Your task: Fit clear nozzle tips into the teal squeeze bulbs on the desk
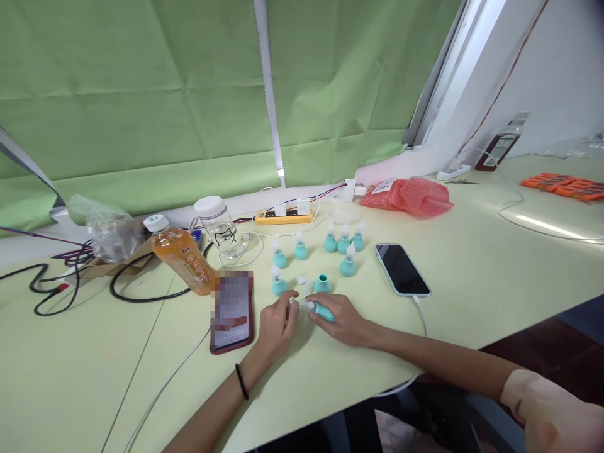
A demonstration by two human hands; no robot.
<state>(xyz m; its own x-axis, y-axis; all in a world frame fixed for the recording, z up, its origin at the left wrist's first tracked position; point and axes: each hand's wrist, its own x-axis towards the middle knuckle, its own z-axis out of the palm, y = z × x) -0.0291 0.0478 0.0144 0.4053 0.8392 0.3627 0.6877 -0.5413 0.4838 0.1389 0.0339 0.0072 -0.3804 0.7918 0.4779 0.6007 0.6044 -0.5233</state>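
My right hand (340, 319) is wrapped round a teal squeeze bulb (324, 311), tipped on its side low over the table. The bulb's clear nozzle (307, 304) points left, toward my left hand (278, 321). Thumb and index finger of that hand are pinched at the nozzle's end; the exact contact is small and partly hidden. Just beyond my hands stands an open teal bulb (322, 283) without a nozzle, beside some loose clear pieces (304, 284). Farther back are several upright teal bulbs with clear nozzles, one (348, 263) at the right and another (279, 284) at the left.
On the left are a red-cased phone (231, 311), an orange drink bottle (182, 255) and a clear water bottle (221, 229). A charging phone (402, 269) lies to the right. Behind are a yellow power strip (284, 218) with cables and a red bubble-wrap package (408, 196).
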